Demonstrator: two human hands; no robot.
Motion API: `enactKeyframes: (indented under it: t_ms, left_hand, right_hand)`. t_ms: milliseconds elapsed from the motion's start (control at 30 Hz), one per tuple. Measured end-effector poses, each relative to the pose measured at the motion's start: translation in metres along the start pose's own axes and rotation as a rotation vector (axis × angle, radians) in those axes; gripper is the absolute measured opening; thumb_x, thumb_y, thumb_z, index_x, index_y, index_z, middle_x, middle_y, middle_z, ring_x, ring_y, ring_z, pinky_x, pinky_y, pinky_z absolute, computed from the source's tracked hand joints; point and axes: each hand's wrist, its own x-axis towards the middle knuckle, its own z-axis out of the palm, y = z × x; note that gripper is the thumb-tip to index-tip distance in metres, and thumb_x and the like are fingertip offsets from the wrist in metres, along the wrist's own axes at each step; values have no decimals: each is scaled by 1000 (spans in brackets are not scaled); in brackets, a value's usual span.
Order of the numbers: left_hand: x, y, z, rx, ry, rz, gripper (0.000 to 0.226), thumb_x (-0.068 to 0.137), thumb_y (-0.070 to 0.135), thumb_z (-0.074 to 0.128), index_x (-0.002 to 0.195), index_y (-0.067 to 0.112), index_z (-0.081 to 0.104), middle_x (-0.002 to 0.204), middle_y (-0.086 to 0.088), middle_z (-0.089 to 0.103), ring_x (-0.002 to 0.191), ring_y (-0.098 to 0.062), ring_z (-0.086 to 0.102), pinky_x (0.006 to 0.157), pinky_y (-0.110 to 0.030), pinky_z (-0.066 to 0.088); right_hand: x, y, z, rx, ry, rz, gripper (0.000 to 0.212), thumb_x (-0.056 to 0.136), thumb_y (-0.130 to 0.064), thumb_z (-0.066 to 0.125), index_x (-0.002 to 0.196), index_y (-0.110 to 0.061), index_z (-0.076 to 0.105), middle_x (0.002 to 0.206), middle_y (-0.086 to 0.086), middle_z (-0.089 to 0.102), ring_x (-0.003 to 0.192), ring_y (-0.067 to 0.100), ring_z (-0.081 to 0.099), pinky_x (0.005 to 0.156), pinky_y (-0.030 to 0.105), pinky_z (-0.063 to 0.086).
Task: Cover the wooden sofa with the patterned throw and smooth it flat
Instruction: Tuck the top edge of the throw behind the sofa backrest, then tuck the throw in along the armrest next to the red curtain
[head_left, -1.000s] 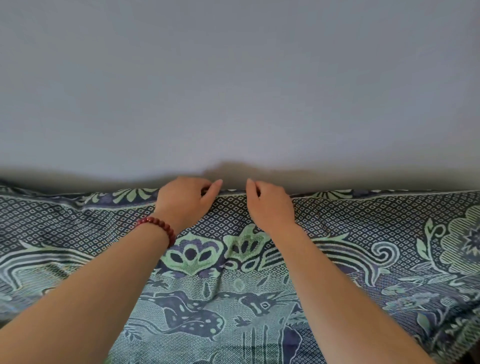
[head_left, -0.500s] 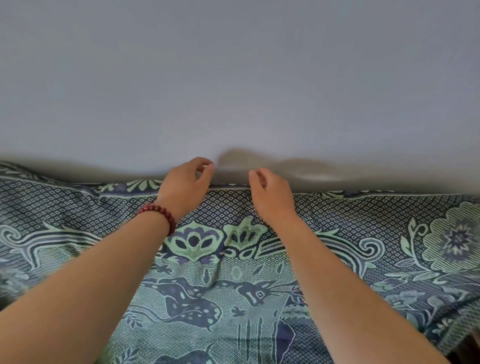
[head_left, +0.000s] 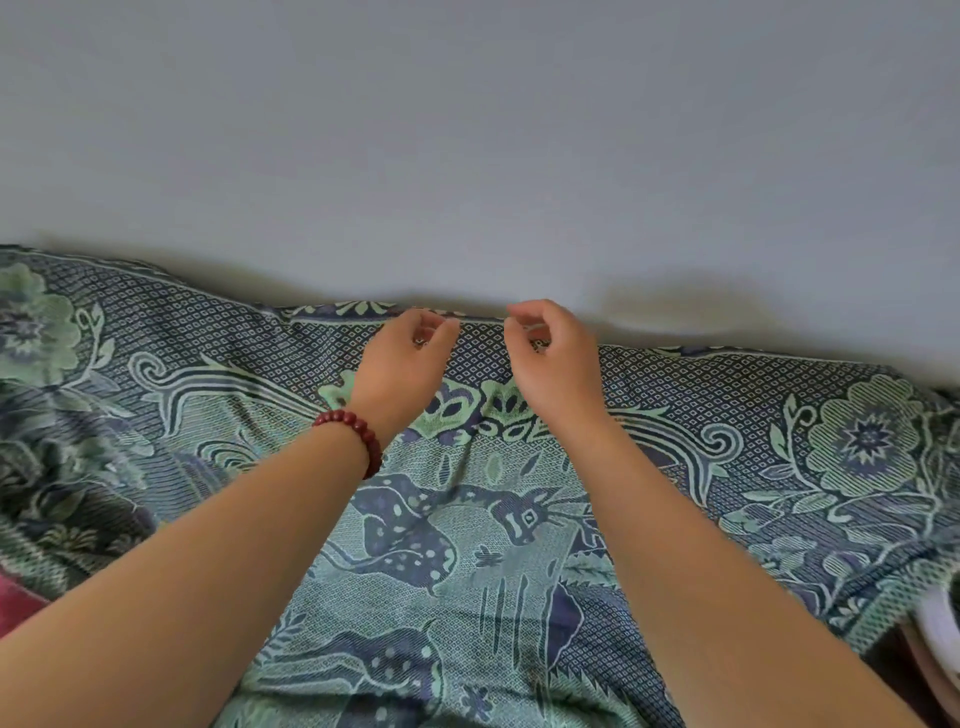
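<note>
The left hand (head_left: 402, 364) and right hand (head_left: 553, 358) are hovering side by side at the top edge of the patterned throw (head_left: 779, 519), which is lying against a grey wall (head_left: 467, 130). Their fingers are curling, and I can't tell whether they're pinching the fabric. A red bead bracelet (head_left: 356, 428) is sitting on the left wrist.

no writing, label, brand, number or sign can be read anywhere in the frame. the patterned throw (head_left: 727, 395), which fills the lower half, carries only woven flowers, scrolls, diamond mesh and spotted animal figures. the wall (head_left: 467, 130) across the upper half is plain.
</note>
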Motion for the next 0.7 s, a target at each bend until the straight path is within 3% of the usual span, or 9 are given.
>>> enactKeyframes:
  t_ms: [200,333,400,567,700]
  left_hand:
    - [-57,-9,-47,-77,14,-36,29,95,45,45,106,22,57,98,6,61,71,3,52,55,-16,34]
    - [-99,-30,-94,-105,29,-29,34,94,45,45,112,20,58,104,5,60,75,4,51,58,-16,34]
    - [-126,-49,-129,-121,48,-17,34,95,44,45,113,19,58,101,8,59,73,7,49,57,-14,32]
    - [-181,-85,-203,-165,90,-24,28,92,46,47,104,23,59,90,12,59,82,-1,56,62,-17,34]
    - [-222,-113,-275,-227,140,-41,35,86,49,49,101,21,63,93,8,65,85,-12,62,71,-27,41]
  right_hand:
    - [-65,-43,9,27,1,29,20,91,-28,58,108,-19,64,106,-6,64,95,11,59,86,31,49]
    - [-116,-80,33,38,-39,14,25,92,-29,57,114,-18,63,112,-6,63,96,5,58,79,18,47]
    - [-151,-106,54,60,-42,-3,24,92,-28,59,113,-17,64,109,-7,64,95,4,58,81,20,48]
    - [-219,-159,102,103,-38,-9,19,91,-30,60,105,-20,65,104,-9,64,97,6,58,87,27,48]
    - [-269,-209,141,178,-46,-22,12,89,-26,63,100,-20,65,101,-6,65,91,7,58,78,14,42]
